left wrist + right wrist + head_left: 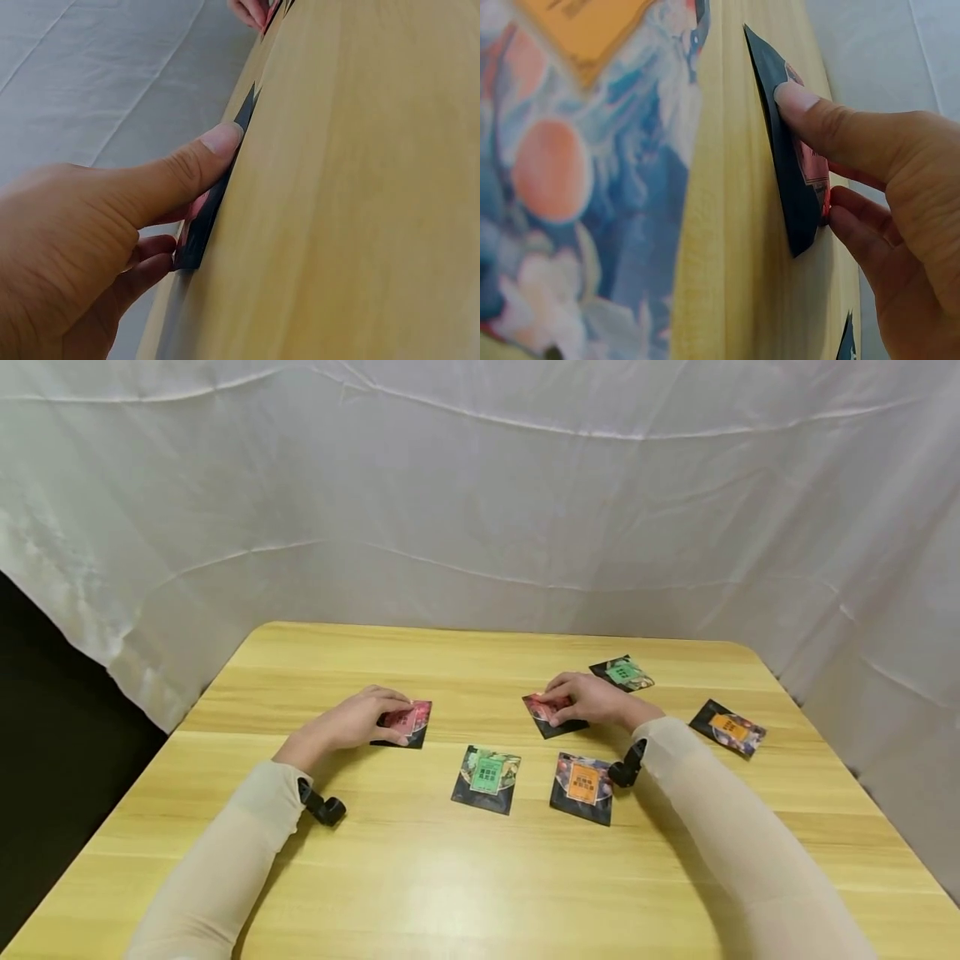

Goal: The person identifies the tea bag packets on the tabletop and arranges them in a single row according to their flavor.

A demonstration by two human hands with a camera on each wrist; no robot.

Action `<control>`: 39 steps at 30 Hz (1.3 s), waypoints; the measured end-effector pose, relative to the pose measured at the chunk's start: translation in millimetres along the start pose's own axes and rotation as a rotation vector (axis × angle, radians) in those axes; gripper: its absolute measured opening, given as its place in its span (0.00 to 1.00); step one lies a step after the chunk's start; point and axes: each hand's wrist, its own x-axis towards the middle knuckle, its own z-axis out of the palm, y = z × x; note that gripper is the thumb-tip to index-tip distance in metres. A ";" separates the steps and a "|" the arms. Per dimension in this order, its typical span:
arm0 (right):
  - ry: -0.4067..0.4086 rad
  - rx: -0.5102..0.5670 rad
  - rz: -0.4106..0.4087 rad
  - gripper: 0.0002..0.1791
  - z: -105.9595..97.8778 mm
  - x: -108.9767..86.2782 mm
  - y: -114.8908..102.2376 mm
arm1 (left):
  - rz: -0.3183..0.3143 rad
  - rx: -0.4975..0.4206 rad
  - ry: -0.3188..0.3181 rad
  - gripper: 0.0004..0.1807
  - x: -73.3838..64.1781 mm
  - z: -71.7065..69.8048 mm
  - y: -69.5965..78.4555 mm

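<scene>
My left hand (358,720) is at a pink-labelled black packet (412,727) on the left of the table, holding it between thumb and fingers. In the left wrist view the thumb lies on the near edge of that packet (204,234), with fingertips at its other side. My right hand (596,697) pinches a second pink-labelled packet (549,729) right of centre, partly hidden under the fingers. The right wrist view has the thumb on the dark strip of this packet (784,176) and fingertips at its far edge.
Nearer me lie a green-labelled packet (486,779) and an orange-labelled packet (582,788). Another green-labelled packet (622,673) lies behind my right hand, and an orange-labelled one (727,727) farther right. A pale curtain (480,510) hangs behind the wooden table (420,877).
</scene>
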 end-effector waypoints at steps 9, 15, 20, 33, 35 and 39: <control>-0.006 -0.019 -0.013 0.28 5.6 13.0 -0.4 | -0.077 -0.079 -0.010 0.40 -11.4 -0.9 -5.8; -0.012 -0.019 0.004 0.28 6.7 17.6 -3.8 | -0.084 -0.103 -0.011 0.40 -16.7 -1.7 -7.3; -0.022 -0.003 0.029 0.29 5.0 18.2 -7.0 | -0.078 -0.118 -0.011 0.40 -16.9 -2.4 -9.3; -0.024 0.009 0.073 0.31 1.6 18.0 -8.6 | -0.098 -0.125 -0.011 0.39 -11.1 -4.4 -13.1; -0.032 0.008 0.091 0.31 2.9 18.0 -8.7 | -0.084 -0.125 -0.016 0.39 -11.9 -4.4 -13.4; -0.038 0.001 0.100 0.31 3.2 18.4 -9.4 | -0.073 -0.114 -0.023 0.39 -14.3 -6.0 -14.0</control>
